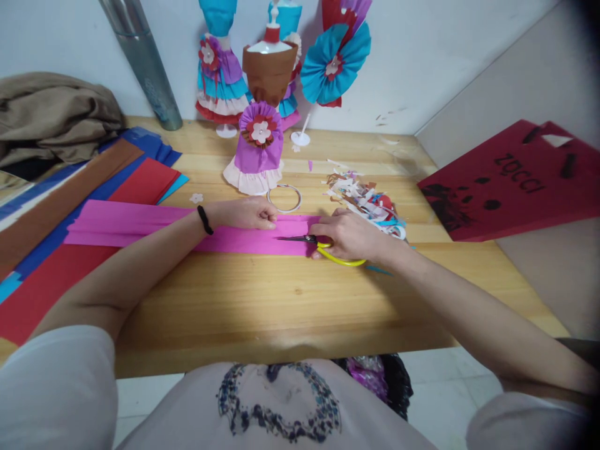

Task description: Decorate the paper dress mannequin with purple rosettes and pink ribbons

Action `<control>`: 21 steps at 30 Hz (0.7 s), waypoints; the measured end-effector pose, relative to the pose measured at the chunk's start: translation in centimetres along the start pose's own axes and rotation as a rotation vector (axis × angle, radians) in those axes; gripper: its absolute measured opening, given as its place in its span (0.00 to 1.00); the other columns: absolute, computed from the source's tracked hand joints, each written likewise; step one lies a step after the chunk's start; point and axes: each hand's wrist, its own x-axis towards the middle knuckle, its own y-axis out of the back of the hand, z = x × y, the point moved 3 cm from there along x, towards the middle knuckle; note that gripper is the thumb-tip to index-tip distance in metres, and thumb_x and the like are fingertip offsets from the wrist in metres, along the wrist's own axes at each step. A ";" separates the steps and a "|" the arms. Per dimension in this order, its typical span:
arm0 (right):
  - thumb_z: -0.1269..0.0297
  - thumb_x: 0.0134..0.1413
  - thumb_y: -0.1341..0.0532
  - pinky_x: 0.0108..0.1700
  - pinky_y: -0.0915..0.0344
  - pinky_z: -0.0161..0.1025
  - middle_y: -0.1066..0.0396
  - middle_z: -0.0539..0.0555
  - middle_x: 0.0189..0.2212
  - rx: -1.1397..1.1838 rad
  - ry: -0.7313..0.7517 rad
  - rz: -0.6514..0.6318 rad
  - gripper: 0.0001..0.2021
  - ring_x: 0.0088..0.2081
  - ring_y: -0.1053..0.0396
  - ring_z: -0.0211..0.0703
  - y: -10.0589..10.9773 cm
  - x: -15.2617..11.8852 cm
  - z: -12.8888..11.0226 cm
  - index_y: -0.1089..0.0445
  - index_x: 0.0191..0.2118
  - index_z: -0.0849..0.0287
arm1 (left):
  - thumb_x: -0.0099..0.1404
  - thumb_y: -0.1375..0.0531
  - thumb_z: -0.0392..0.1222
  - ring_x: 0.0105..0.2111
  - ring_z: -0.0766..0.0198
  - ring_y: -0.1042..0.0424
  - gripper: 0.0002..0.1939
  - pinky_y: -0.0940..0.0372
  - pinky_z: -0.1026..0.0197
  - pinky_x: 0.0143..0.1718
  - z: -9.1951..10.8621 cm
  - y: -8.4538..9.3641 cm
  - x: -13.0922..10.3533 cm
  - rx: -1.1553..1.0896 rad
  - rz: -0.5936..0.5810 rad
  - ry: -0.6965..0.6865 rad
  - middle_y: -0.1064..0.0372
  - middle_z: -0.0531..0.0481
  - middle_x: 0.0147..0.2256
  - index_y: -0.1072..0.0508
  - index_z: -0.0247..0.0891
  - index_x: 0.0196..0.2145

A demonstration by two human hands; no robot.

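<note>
And here the pink paper strip point(244, 242) is lying flat just in front of the brown-and-purple doll point(261, 119), running well out to its left and a little past its right, while the left hand point(253, 214) is resting over the strip directly in front of the doll, its fingers curling in almost to a fist, though whether they are pinching any paper I cannot tell; front-right of the doll, the right hand point(344, 234) is gripping yellow-handled scissors point(309, 239), fingers closing round the handles, the blades pointing left over the paper! The strip is looking light, soft and slightly crinkly, likely creasing or tearing under a hard tug, so it is asking for a gentle, flat-fingered hold along its long edges. A thin ring point(300, 199) is crowding the doll's hem, near the strip's far edge; a heap of paper clippings point(363, 197) is sitting right of the doll, close behind the right hand; a red bag point(510, 181) is standing farther right of it, and coloured sheets point(140, 178) are spreading left of the doll, running under the strip's end
</note>
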 end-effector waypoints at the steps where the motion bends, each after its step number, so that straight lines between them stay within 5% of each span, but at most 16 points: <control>1: 0.46 0.60 0.44 0.38 0.45 0.42 0.24 0.57 0.30 0.001 0.004 0.001 0.20 0.32 0.30 0.48 0.0 0.0 0.0 0.26 0.39 0.58 | 0.59 0.45 0.40 0.26 0.67 0.41 0.07 0.47 0.62 0.31 -0.1 0.0 0.0 -0.002 -0.002 0.001 0.40 0.54 0.24 0.35 0.36 0.25; 13: 0.44 0.59 0.43 0.34 0.47 0.40 0.26 0.55 0.30 -0.002 -0.005 -0.003 0.20 0.29 0.32 0.46 -0.6 -0.3 0.6 0.25 0.40 0.56 | 0.60 0.45 0.40 0.25 0.68 0.46 0.09 0.50 0.61 0.29 0.3 0.3 -0.2 -0.005 -0.014 0.030 0.47 0.55 0.23 0.40 0.37 0.23; 21: 0.46 0.60 0.43 0.37 0.46 0.42 0.25 0.60 0.41 0.000 -0.016 -0.021 0.20 0.36 0.29 0.49 0.0 0.2 -0.7 0.29 0.42 0.60 | 0.61 0.46 0.40 0.25 0.68 0.45 0.09 0.50 0.62 0.29 0.0 0.2 -0.1 -0.005 -0.023 0.041 0.46 0.55 0.23 0.38 0.36 0.24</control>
